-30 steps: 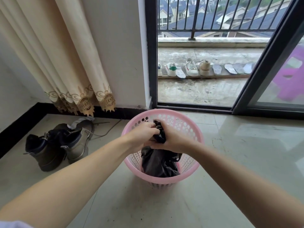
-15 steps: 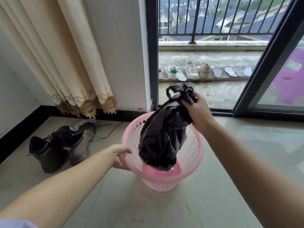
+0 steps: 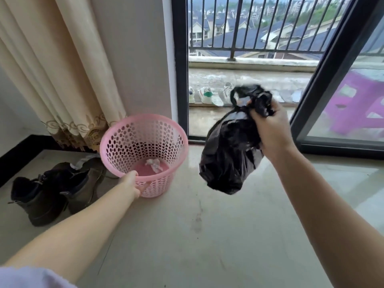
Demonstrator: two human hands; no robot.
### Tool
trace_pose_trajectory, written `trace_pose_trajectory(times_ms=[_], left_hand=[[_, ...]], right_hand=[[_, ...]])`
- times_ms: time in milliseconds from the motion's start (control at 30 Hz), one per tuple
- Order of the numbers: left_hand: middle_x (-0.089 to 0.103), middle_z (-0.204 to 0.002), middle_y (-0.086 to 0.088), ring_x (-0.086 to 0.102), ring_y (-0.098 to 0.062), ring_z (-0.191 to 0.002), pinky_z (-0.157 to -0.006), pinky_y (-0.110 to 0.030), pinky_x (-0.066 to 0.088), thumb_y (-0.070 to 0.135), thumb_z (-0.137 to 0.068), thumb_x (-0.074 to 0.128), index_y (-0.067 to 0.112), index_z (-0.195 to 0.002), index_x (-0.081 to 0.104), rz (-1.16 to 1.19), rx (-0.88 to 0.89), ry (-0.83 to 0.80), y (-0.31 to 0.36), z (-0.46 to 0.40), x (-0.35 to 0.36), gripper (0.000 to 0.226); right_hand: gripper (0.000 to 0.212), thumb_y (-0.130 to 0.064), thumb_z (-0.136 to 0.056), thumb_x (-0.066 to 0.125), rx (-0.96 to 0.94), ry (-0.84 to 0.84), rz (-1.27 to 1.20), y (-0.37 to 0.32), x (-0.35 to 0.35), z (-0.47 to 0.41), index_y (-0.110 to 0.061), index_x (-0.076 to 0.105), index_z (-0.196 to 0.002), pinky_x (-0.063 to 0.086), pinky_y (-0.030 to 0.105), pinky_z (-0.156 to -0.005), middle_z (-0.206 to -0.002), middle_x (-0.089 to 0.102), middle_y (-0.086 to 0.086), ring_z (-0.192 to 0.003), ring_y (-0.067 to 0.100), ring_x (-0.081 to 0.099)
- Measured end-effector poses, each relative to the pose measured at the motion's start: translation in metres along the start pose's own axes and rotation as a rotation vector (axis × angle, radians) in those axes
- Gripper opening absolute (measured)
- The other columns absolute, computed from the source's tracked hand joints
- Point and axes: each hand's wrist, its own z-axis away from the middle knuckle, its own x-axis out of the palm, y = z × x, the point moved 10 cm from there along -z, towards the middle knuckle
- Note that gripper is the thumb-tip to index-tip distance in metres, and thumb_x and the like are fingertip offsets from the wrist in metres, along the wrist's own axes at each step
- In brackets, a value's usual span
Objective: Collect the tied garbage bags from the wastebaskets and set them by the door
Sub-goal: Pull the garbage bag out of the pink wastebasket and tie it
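A tied black garbage bag hangs in the air to the right of the pink perforated wastebasket. My right hand is shut on the bag's knotted top, holding it clear of the floor. My left hand grips the near rim of the wastebasket, thumb on the rim and fingers on the outer wall. The basket stands on the tile floor by the wall, with a small scrap of white paper on its bottom.
A pair of dark boots lies left of the basket under a beige curtain. Behind is an open sliding glass door onto a balcony with a row of shoes and a purple stool.
My right hand lifted the bag out of the basket and swung it to the right. My left hand let go of the bag and took hold of the basket's rim.
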Motion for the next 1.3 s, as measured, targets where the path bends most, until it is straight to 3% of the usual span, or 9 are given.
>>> trace_pose_trajectory(times_ms=[133, 367, 567, 667, 767, 900, 1000, 1100, 1300], left_hand=[[0.029, -0.146, -0.025, 0.051, -0.043, -0.121, -0.086, -0.045, 0.054, 0.01, -0.095, 0.047, 0.009, -0.14, 0.032, 0.01, -0.014, -0.043, -0.006, 0.008, 0.014, 0.048], [0.018, -0.152, -0.022, 0.055, -0.045, -0.115, -0.047, -0.041, 0.058, 0.025, -0.094, 0.055, 0.016, -0.143, 0.031, 0.059, -0.029, -0.138, -0.011, 0.012, 0.021, 0.056], [0.02, -0.153, -0.023, 0.048, -0.04, -0.125, -0.089, -0.051, 0.052, 0.05, -0.089, 0.053, 0.025, -0.149, 0.016, -0.152, -0.053, -0.237, -0.022, 0.028, 0.031, 0.075], [0.024, -0.152, -0.021, 0.035, -0.035, -0.136, -0.106, -0.056, 0.036, 0.051, -0.086, 0.058, 0.019, -0.149, 0.014, -0.45, -0.181, -0.515, -0.066, 0.079, 0.072, 0.083], [0.046, -0.14, 0.003, 0.044, -0.016, -0.128, -0.109, -0.041, 0.035, 0.049, -0.085, 0.061, 0.024, -0.14, 0.035, -0.911, 0.093, -0.779, -0.087, 0.132, 0.116, 0.066], [0.052, -0.131, 0.002, 0.052, -0.012, -0.115, -0.099, -0.028, 0.043, 0.041, -0.085, 0.062, 0.028, -0.143, 0.031, -1.25, 0.539, -0.779, -0.078, 0.139, 0.134, 0.067], [0.061, -0.098, 0.004, 0.057, -0.003, -0.084, -0.078, -0.019, 0.043, 0.037, -0.09, 0.057, 0.026, -0.138, 0.043, -1.189, 0.462, -0.785, -0.076, 0.126, 0.123, 0.051], [0.066, -0.088, 0.003, 0.058, -0.001, -0.077, -0.08, -0.018, 0.041, 0.019, -0.094, 0.052, 0.01, -0.107, 0.069, -1.059, 0.535, -0.758, -0.058, 0.121, 0.123, 0.023], [0.056, -0.07, -0.006, 0.056, -0.012, -0.062, -0.053, -0.017, 0.049, 0.009, -0.096, 0.047, 0.005, -0.079, 0.054, -0.573, 0.495, -0.635, -0.015, 0.123, 0.126, 0.019]], right_hand=[[0.015, -0.01, -0.086, 0.059, 0.17, -0.112, 0.313, 0.066, 0.009, 0.011, -0.024, 0.062, -0.088, 0.053, 0.034, -0.077, -0.082, 0.067, 0.0, -0.083, 0.021, 0.065], [0.017, -0.005, -0.086, 0.052, 0.579, -0.313, 0.525, 0.189, 0.019, 0.07, -0.018, 0.058, -0.095, 0.05, 0.036, -0.082, -0.09, 0.063, 0.008, -0.088, 0.025, 0.06], [0.033, -0.006, -0.087, 0.061, 0.847, -0.412, 0.248, 0.217, 0.038, 0.095, -0.007, 0.052, -0.118, 0.053, 0.042, -0.091, -0.111, 0.06, 0.016, -0.104, 0.028, 0.061], [0.026, -0.011, -0.088, 0.064, 0.892, -0.411, -0.013, 0.204, 0.046, 0.091, -0.005, 0.057, -0.112, 0.055, 0.034, -0.083, -0.111, 0.063, 0.012, -0.101, 0.022, 0.062], [0.025, -0.021, -0.091, 0.06, 0.908, -0.444, -0.1, 0.194, 0.051, 0.092, -0.005, 0.062, -0.11, 0.058, 0.028, -0.072, -0.104, 0.067, 0.011, -0.094, 0.02, 0.065], [0.039, -0.031, -0.092, 0.058, 0.926, -0.47, -0.018, 0.192, 0.045, 0.093, -0.007, 0.058, -0.122, 0.058, 0.038, -0.079, -0.12, 0.064, 0.014, -0.102, 0.027, 0.066], [0.027, -0.024, -0.093, 0.056, 0.918, -0.513, 0.094, 0.192, 0.037, 0.094, -0.01, 0.058, -0.116, 0.059, 0.042, -0.072, -0.109, 0.067, 0.012, -0.082, 0.026, 0.07], [0.017, -0.022, -0.092, 0.058, 0.907, -0.615, 0.205, 0.19, 0.033, 0.096, -0.013, 0.061, -0.107, 0.051, 0.057, -0.089, -0.106, 0.067, 0.012, -0.095, 0.033, 0.066], [0.032, -0.048, -0.086, 0.058, 0.71, -0.581, 0.749, 0.169, 0.007, 0.059, -0.024, 0.061, -0.107, 0.049, 0.043, -0.089, -0.111, 0.062, 0.004, -0.106, 0.026, 0.059]])
